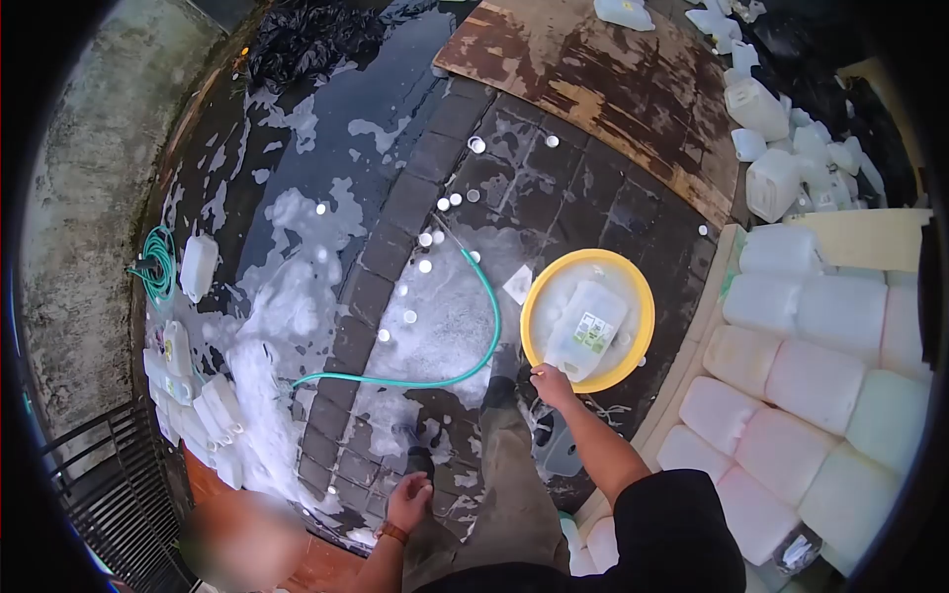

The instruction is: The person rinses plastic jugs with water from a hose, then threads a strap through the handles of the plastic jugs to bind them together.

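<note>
A translucent white plastic jerrycan with a green-and-white label lies tilted in a round yellow basin of cloudy, sudsy water. Its near end reaches over the rim, where my right hand is closed on it; the fingertips are partly hidden. Lower down, my left hand hangs over my trouser leg, fingers loosely bent, with nothing visible in it. It wears a wristband. A green hose curves over the foamy paving to the left of the basin.
Stacked jerrycans fill the right side, with loose ones behind. More containers stand at left beside thick foam. White caps dot the wet paving. A wooden board lies at the back. A coiled hose is by the wall.
</note>
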Motion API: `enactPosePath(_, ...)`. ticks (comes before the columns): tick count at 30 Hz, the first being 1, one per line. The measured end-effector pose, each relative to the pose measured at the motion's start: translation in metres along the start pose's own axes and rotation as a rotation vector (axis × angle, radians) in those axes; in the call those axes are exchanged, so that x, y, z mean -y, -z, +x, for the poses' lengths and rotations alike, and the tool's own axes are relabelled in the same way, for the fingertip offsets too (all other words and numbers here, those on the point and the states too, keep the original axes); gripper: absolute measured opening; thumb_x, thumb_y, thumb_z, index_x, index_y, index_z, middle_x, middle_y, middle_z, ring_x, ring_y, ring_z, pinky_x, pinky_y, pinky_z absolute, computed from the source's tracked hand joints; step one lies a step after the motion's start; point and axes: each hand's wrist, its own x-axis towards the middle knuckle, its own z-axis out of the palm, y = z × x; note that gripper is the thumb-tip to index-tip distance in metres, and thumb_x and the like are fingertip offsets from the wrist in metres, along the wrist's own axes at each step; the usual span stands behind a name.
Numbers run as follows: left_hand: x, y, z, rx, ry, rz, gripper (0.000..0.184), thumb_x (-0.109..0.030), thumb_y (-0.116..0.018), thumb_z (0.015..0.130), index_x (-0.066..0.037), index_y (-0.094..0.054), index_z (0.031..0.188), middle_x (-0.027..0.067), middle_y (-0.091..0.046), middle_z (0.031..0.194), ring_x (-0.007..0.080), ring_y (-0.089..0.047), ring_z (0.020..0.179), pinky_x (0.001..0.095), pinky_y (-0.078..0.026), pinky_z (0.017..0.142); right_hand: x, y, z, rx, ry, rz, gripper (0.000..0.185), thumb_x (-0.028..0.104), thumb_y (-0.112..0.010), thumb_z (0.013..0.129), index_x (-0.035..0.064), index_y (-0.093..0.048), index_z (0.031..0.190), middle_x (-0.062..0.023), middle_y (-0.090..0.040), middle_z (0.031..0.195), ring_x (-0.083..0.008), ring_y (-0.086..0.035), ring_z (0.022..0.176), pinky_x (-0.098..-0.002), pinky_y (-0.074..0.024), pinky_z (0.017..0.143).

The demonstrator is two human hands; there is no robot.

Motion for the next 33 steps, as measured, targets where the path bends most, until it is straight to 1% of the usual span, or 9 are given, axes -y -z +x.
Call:
enactPosePath(4, 0.050, -0.052, 0.035, 0.022, 0.153, -0.097, 0.032, -0.009, -0.067, 0.090, -0.001, -0.058, 0.120, 0.0053, -0.068, 0.103, 0.0114, -0.065, 0.093, 0.0261, -0.052, 0.085, -0.034, -0.109, 0.196, 0.229, -0.105, -0.241, 0.036, 0.026, -0.059, 0.086, 0.0108, -0.064, 0.118, -0.0184, -0.066, 0.116, -0.0360, -0.062, 0.110, -0.0436, -0.0487, 0.096)
enactPosePath(8, 0.046, -0.068, 0.066, 0.011, 0.274, 0.053, 0.035, -0.018, -0.062, 0.093, -0.004, -0.059, 0.125, 0.0072, -0.068, 0.108, 0.0186, -0.063, 0.100, 0.0329, -0.051, 0.089, -0.056, -0.183, 0.306, 0.018, -0.180, -0.175, 0.039, 0.026, -0.061, 0.086, 0.0020, -0.059, 0.117, -0.0236, -0.066, 0.110, -0.0403, -0.062, 0.105, -0.0466, -0.0498, 0.093)
enactPosePath(12, 0.067, -0.072, 0.094, -0.110, 0.397, 0.028, 0.030, -0.017, -0.065, 0.092, -0.002, -0.063, 0.117, 0.0089, -0.068, 0.105, 0.0151, -0.062, 0.098, 0.0288, -0.051, 0.087, -0.076, -0.218, 0.349, -0.044, -0.227, -0.481, 0.043, 0.025, -0.060, 0.086, 0.0071, -0.049, 0.123, -0.0189, -0.053, 0.128, -0.0360, -0.051, 0.122, -0.0497, -0.0478, 0.095)
enactPosePath(17, 0.101, -0.070, 0.137, -0.130, 0.398, -0.159, 0.030, -0.008, -0.067, 0.091, 0.000, -0.059, 0.119, 0.0053, -0.068, 0.102, 0.0100, -0.064, 0.093, 0.0254, -0.051, 0.084, -0.113, -0.242, 0.382, -0.062, -0.249, -0.350, 0.041, 0.024, -0.059, 0.086, 0.0042, -0.045, 0.119, -0.0232, -0.063, 0.108, -0.0430, -0.062, 0.101, -0.0528, -0.0505, 0.086)
enactPosePath(24, 0.023, -0.086, 0.259, -0.162, 0.158, -0.036, 0.029, -0.009, -0.063, 0.094, 0.001, -0.057, 0.121, 0.0068, -0.064, 0.113, 0.0140, -0.061, 0.104, 0.0271, -0.049, 0.092, -0.038, -0.194, 0.260, 0.068, -0.001, 0.054, 0.035, 0.026, -0.066, 0.085, 0.0078, -0.040, 0.100, -0.0222, -0.062, 0.078, -0.0474, -0.062, 0.080, -0.0566, -0.0454, 0.068)
enactPosePath(26, -0.015, -0.096, 0.314, -0.104, 0.084, 0.016, 0.049, -0.019, -0.061, 0.097, 0.005, -0.046, 0.136, 0.0167, -0.054, 0.133, 0.0226, -0.051, 0.124, 0.0342, -0.042, 0.103, -0.005, -0.169, 0.188, 0.137, 0.091, 0.216, 0.036, 0.024, -0.070, 0.085, 0.0074, -0.040, 0.098, -0.0174, -0.057, 0.068, -0.0430, -0.061, 0.067, -0.0492, -0.0434, 0.057)
enactPosePath(28, -0.048, -0.113, 0.361, -0.084, 0.046, 0.033, 0.064, -0.032, -0.057, 0.099, 0.005, -0.032, 0.145, 0.0216, -0.045, 0.142, 0.0264, -0.044, 0.132, 0.0359, -0.037, 0.108, 0.041, -0.129, 0.118, 0.317, 0.059, 0.274, 0.037, 0.026, -0.069, 0.086, 0.0061, -0.042, 0.102, -0.0193, -0.063, 0.075, -0.0449, -0.063, 0.075, -0.0523, -0.0475, 0.063)
enactPosePath(31, -0.104, -0.139, 0.379, 0.062, 0.285, -0.282, 0.043, -0.042, -0.049, 0.101, -0.007, -0.051, 0.126, 0.0076, -0.063, 0.086, 0.0175, -0.065, 0.074, 0.0300, -0.051, 0.066, 0.056, -0.110, 0.058, 0.377, 0.120, 0.454, 0.037, 0.026, -0.069, 0.088, 0.0053, -0.048, 0.110, -0.0163, -0.067, 0.081, -0.0352, -0.068, 0.077, -0.0431, -0.0512, 0.066)
enactPosePath(33, -0.108, -0.143, 0.373, 0.049, 0.249, -0.195, 0.036, -0.042, -0.049, 0.102, -0.009, -0.053, 0.116, 0.0018, -0.053, 0.072, 0.0133, -0.053, 0.059, 0.0282, -0.043, 0.054, 0.036, -0.094, 0.061, 0.268, 0.087, 0.666, 0.024, 0.021, -0.067, 0.091, 0.0028, -0.058, 0.103, -0.0128, -0.068, 0.083, -0.0244, -0.069, 0.076, -0.0377, -0.0524, 0.069)
